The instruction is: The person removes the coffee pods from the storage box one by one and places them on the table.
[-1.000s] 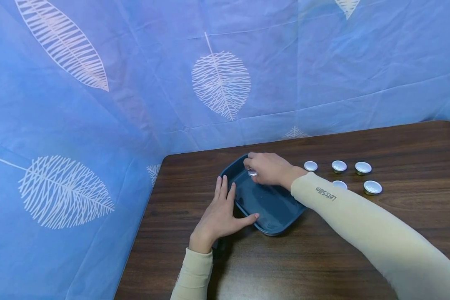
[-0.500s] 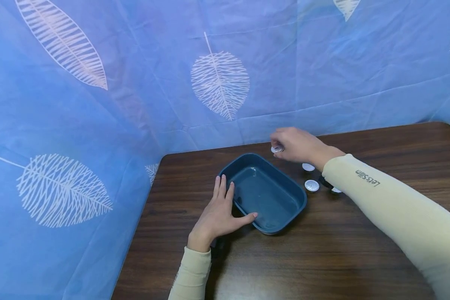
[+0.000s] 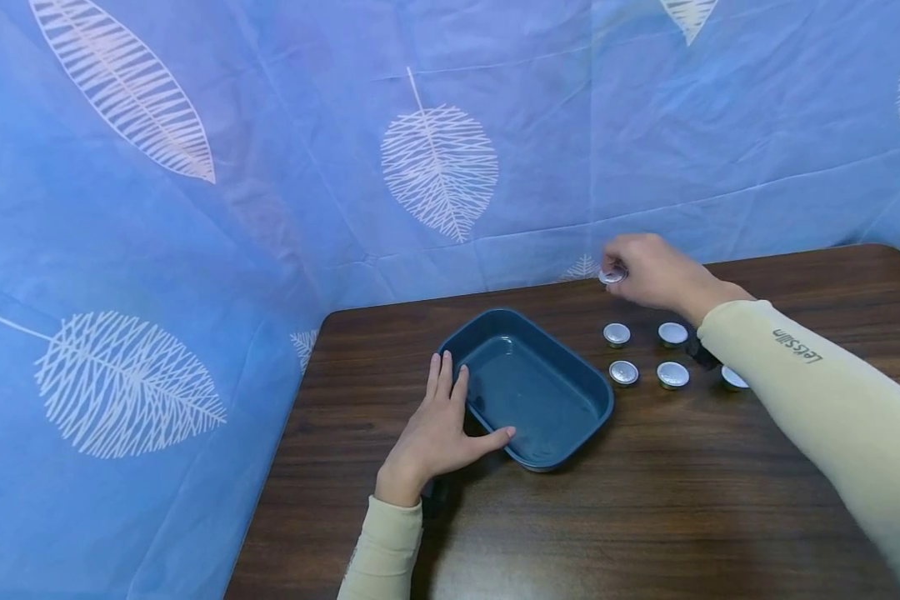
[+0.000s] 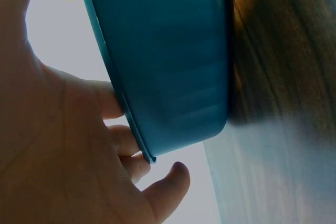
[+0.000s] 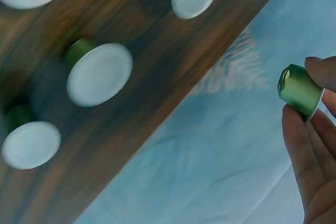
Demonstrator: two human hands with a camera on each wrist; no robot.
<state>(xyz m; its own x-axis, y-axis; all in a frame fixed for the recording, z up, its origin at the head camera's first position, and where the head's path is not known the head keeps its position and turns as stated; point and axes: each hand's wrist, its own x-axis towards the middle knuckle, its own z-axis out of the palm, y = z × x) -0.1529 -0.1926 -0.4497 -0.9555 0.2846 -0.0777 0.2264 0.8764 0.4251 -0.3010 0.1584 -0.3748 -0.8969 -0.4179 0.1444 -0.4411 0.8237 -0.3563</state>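
Note:
My right hand [image 3: 656, 271] pinches a green coffee capsule [image 5: 300, 90] with a silver lid between thumb and fingers, above the table's far edge. In the right wrist view the capsule lies sideways in the grip, its narrow end away from the palm. My left hand [image 3: 438, 429] rests at the near-left side of a dark blue rectangular tub [image 3: 540, 400], its fingers spread and straight along the rim. The left thumb touches the rim near the front. In the left wrist view, several fingertips [image 4: 123, 140] reach over the rim. The tub's inside shows no capsules.
Right of the tub, several more capsules stand lid up in two rows, among them a near-row capsule [image 3: 672, 375] and a far-row capsule [image 3: 617, 335]. The right forearm covers part of this group. A blue leaf-print cloth [image 3: 285, 167] hangs behind the brown table [image 3: 607, 533].
My right hand has lifted out of the tub with the capsule and travelled right, to beyond the rows of capsules. The left hand and the tub have stayed in place.

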